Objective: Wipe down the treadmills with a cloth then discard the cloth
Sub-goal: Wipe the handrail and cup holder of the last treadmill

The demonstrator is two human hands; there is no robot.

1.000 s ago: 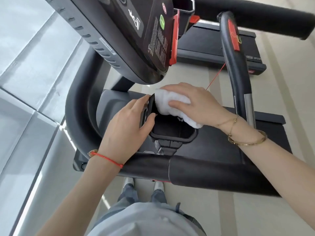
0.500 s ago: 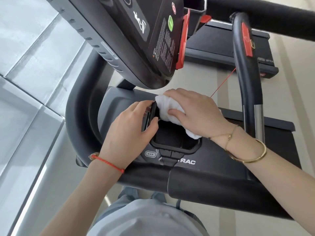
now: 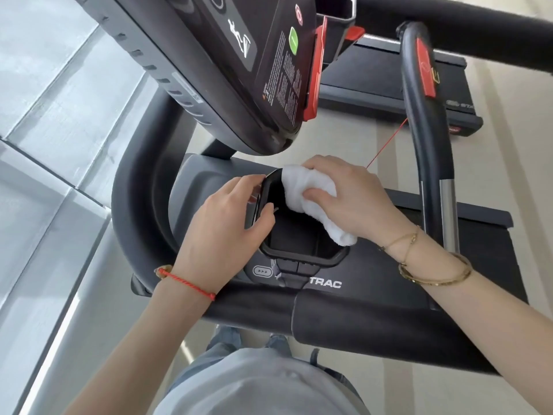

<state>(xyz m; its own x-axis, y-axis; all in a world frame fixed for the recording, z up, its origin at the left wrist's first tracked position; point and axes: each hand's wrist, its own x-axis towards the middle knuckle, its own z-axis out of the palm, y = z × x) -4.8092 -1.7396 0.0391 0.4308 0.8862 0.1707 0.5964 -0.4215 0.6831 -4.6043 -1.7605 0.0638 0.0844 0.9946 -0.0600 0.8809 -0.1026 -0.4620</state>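
While I stand at the treadmill [image 3: 374,292], the head view looks down on both hands at the console's black storage tray [image 3: 302,250].

Right hand [image 3: 356,196]: fingers curled over a bunched white cloth [image 3: 311,199], thumb pressing into its near side. The grip is closed on the cloth, not flat. The cloth sits at the tray's upper right rim, its upper part under my fingers and its lower end trailing down over the right edge of the tray. Gold chain bracelet [image 3: 402,244] and gold bangle [image 3: 434,277] on that wrist.

Left hand [image 3: 227,223]: fingers bent and wrapped round the tray's left rim, thumb on the inner side of the rim, fingertips on the outer side. So a pinch-type hold on the tray edge; nothing else in this hand. Red cord bracelet [image 3: 188,283] on the left wrist.

Hands are near each other, apart by the width of the tray's upper corner; not touching.

Surroundings: display console [image 3: 209,55] tilts overhead, green button [image 3: 294,41] on its face. Padded front handlebar [image 3: 359,322] runs just below the tray. Curved right handrail [image 3: 425,139] carries a red tab; a thin red cord [image 3: 387,143] runs from it toward my right hand. Second treadmill deck [image 3: 389,76] lies beyond. Pale floor beneath; my shoes just visible under the bar.
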